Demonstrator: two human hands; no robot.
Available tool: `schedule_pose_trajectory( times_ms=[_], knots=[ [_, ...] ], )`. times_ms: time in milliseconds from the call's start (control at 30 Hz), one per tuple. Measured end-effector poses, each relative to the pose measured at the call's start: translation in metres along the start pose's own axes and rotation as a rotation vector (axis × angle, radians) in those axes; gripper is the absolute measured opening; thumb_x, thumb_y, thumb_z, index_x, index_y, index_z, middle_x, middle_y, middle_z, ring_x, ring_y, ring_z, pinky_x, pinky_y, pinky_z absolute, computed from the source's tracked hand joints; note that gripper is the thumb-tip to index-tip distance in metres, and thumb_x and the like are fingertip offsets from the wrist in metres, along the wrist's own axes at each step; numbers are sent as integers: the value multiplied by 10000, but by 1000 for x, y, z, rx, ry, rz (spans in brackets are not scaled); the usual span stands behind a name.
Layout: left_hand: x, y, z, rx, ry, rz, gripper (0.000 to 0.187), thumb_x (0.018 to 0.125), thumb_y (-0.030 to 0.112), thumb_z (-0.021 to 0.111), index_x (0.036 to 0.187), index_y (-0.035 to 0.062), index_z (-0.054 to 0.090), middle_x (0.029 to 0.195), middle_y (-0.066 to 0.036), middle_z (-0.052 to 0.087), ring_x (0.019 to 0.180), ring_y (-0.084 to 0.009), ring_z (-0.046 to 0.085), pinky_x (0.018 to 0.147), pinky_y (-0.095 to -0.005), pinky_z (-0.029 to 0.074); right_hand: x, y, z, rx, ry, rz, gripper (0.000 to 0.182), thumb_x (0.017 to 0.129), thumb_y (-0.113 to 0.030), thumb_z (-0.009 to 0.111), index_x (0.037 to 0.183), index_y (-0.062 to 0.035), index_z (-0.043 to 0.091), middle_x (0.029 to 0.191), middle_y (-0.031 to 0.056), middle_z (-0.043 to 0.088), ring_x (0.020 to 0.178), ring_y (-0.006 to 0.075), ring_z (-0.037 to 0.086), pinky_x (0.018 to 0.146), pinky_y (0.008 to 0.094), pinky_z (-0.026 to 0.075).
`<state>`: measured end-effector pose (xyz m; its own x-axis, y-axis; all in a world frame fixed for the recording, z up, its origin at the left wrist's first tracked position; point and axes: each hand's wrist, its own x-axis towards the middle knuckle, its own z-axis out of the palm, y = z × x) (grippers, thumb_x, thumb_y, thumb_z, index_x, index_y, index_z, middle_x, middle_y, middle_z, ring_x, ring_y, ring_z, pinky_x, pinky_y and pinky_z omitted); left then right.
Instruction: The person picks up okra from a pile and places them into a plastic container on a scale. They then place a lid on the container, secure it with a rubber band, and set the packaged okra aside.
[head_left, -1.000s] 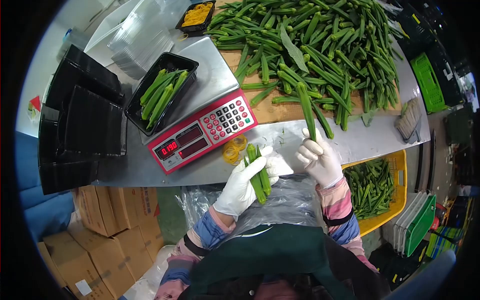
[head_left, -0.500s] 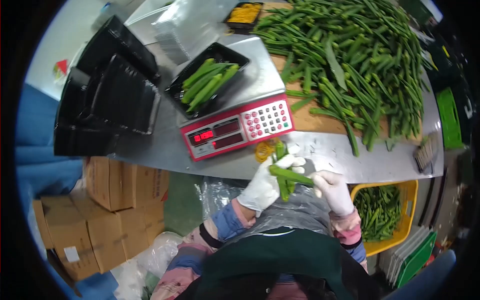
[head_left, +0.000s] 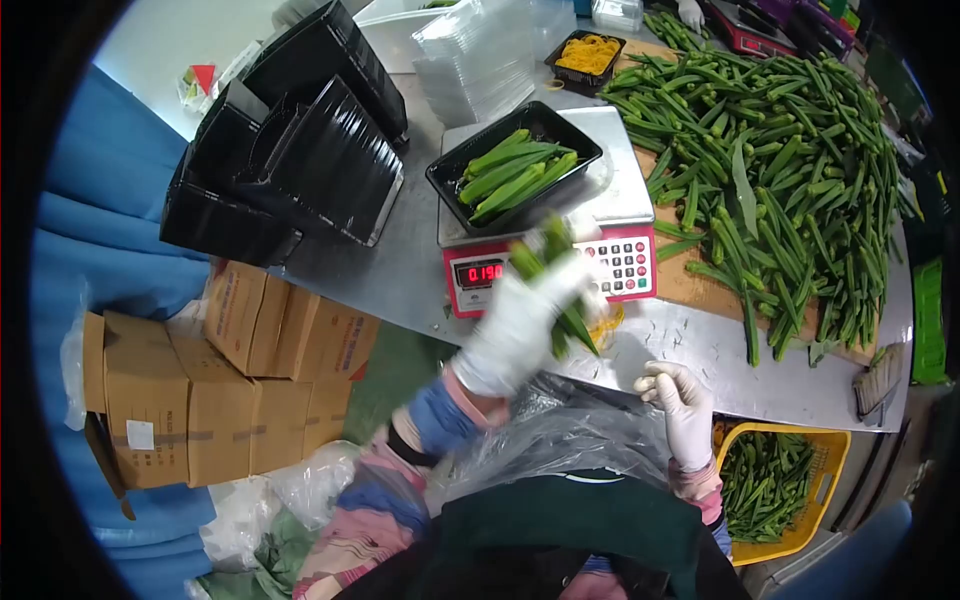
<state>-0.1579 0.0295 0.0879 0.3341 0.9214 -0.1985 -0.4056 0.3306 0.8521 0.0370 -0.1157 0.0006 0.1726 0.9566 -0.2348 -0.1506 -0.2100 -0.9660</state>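
My left hand [head_left: 525, 325], white-gloved and blurred by motion, is closed on several okra pods [head_left: 549, 245] in front of the scale [head_left: 630, 262]. On the scale's plate rests a black tray [head_left: 448, 172] holding several okra pods; the red display shows about 0.190. My right hand [head_left: 682, 405], also gloved, is over the table's front edge with its fingers curled and the thumb near the forefinger; nothing shows between them. A large okra pile [head_left: 790, 190] covers a board at the right.
Stacked black trays [head_left: 325, 160] stand at the left, clear lids [head_left: 475, 65] and a box of yellow rubber bands [head_left: 588, 54] behind. A brush [head_left: 878, 385] lies at the right edge. Below are a yellow crate [head_left: 826, 490] and cardboard boxes [head_left: 145, 400]. Another person's gloved hand [head_left: 691, 14] shows far back.
My left hand has moved up towards the scale with the okra. My right hand has come away from the pods. The camera view has shifted.
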Motion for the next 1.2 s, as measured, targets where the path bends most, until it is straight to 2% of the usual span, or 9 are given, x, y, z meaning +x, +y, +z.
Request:
schedule_pose_trajectory(
  times_ms=[167,300,333,433,567,767,833,1033,1200],
  knots=[
    [50,103,-38,446,94,440,489,909,137,714,1338,-32,550,972,-71,689,821,-127,668,786,-263,546,-5,8,-8,-15,9,61,256,1050,-161,584,1184,42,663,926,70,722,823,92,619,786,240,506],
    [116,124,-77,555,-85,456,423,941,145,679,1300,-33,546,1127,-131,706,983,-176,694,822,-269,549,-7,6,3,-32,-19,85,259,1053,-154,576,1197,46,659,921,68,720,825,95,618,787,241,505],
    [126,124,-74,626,-78,422,378,943,75,660,1297,-28,575,1179,-113,696,1053,-166,666,929,-295,534,-6,6,5,-35,-30,81,261,1053,-152,574,1201,47,657,920,67,719,826,95,617,788,241,505],
    [150,128,-84,1210,-112,307,404,928,60,648,1322,2,589,1225,-126,683,1131,-174,643,992,-286,497,-6,8,4,-46,-46,82,273,1050,-152,580,1220,50,650,929,68,722,833,94,616,793,241,506],
    [161,130,-87,1028,-64,452,383,933,57,639,1310,0,604,1191,-117,709,1102,-188,660,997,-296,505,-6,11,-1,-59,-17,90,279,1047,-158,584,1226,45,653,939,71,727,831,93,615,791,242,510],
    [86,147,-40,611,-179,335,342,991,121,625,1288,-47,600,953,-92,723,722,-95,656,712,-215,541,-2,12,0,-56,-29,104,298,1042,-159,594,1263,36,639,951,66,727,835,92,616,793,236,512],
    [53,126,-16,560,-216,269,368,1001,145,614,1300,-69,589,874,-63,713,631,-66,603,625,-200,508,-1,3,7,-39,-31,109,310,1040,-156,597,1284,31,629,959,64,726,835,90,617,796,235,513],
    [15,-49,20,-71,-282,-163,455,960,65,684,1373,-26,516,944,-38,678,782,-97,643,712,-243,548,7,5,13,-144,13,-148,648,936,-215,742,1467,41,473,1279,114,639,1124,153,593,938,277,492],
    [-1,-146,34,-8,-128,-14,457,956,36,678,1385,35,522,1146,-23,609,1057,-98,588,931,-254,492,9,16,0,-162,36,-9,506,989,-120,668,1421,71,489,1281,102,636,1143,150,587,989,295,473]
  ],
)
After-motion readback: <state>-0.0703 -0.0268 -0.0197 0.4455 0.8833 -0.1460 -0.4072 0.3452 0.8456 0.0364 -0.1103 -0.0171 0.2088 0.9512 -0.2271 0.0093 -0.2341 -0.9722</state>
